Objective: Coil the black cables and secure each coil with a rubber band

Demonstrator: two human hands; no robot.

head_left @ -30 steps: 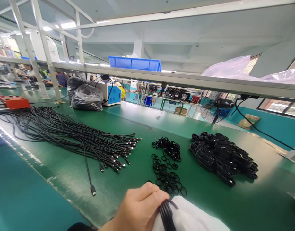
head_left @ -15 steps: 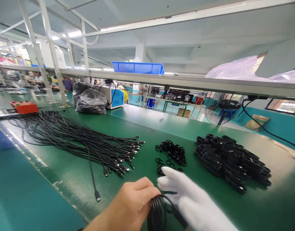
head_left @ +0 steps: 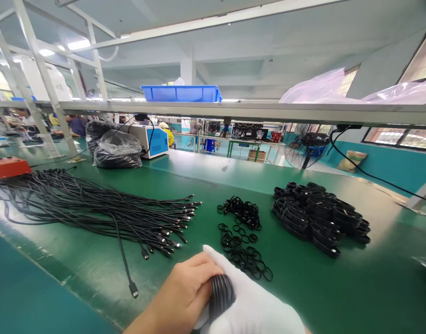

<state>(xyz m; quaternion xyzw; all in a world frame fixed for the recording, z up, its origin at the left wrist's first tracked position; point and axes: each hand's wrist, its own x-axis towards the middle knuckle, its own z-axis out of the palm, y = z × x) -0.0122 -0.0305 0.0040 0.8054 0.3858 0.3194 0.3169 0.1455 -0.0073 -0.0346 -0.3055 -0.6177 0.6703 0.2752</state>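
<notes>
A coiled black cable (head_left: 222, 293) is gripped in my bare left hand (head_left: 189, 288), the thumb and fingers pinching the top of its loops. My right hand (head_left: 256, 301), in a white glove, wraps around the far side of the same coil; its fingertips are partly hidden behind the coil and the left hand. Just beyond the hands lie loose black rubber rings (head_left: 249, 257), with a denser heap of small black rings (head_left: 241, 211) behind them. To the left, a spread of straight black cables (head_left: 129, 208) points its metal plugs toward the middle.
Coiled, bound cables (head_left: 320, 215) are piled on the green table (head_left: 185, 176) at right. An orange control box (head_left: 9, 167), a bagged bundle (head_left: 117, 148) and a blue-white machine (head_left: 153, 139) stand at left and back. A shelf (head_left: 247, 109) with a blue tray (head_left: 181, 93) crosses above.
My gloved right hand has moved left and closed around the coil; the cable's loose end is now out of sight. The camera view has turned slightly to the right.
</notes>
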